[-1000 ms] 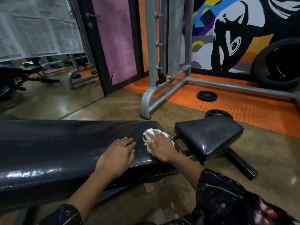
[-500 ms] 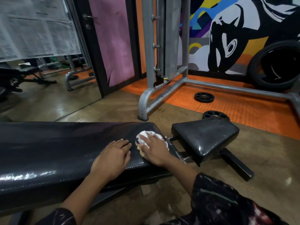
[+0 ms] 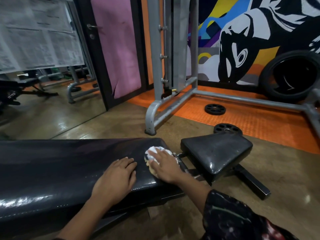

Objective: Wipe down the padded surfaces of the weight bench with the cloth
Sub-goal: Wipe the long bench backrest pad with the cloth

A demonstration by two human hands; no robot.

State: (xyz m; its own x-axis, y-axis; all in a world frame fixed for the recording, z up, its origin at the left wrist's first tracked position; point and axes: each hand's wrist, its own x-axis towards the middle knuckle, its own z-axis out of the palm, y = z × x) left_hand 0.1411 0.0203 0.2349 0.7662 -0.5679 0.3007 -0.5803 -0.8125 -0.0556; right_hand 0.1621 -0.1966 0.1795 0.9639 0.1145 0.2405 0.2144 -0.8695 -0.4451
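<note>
While left hand [image 3: 115, 178] rests on glossy pad [image 3: 60, 167], right hand [image 3: 164, 166] presses crumpled cloth [image 3: 152, 151] — both grips released.

Setting: a gym. Before me, a long black vinyl-padded bench [image 3: 60, 170]. Beyond it, a grey steel machine frame [image 3: 155, 66], a round black iron weight plate [image 3: 215, 109] on orange studded rubber matting [image 3: 259, 123], and a large black tyre [image 3: 270, 87]. Wall mirror [image 3: 43, 110] at left.

Glossy black vinyl bench pad [image 3: 60, 170], crumpled white cloth [image 3: 152, 151], grey metal frame [image 3: 154, 66].
</note>
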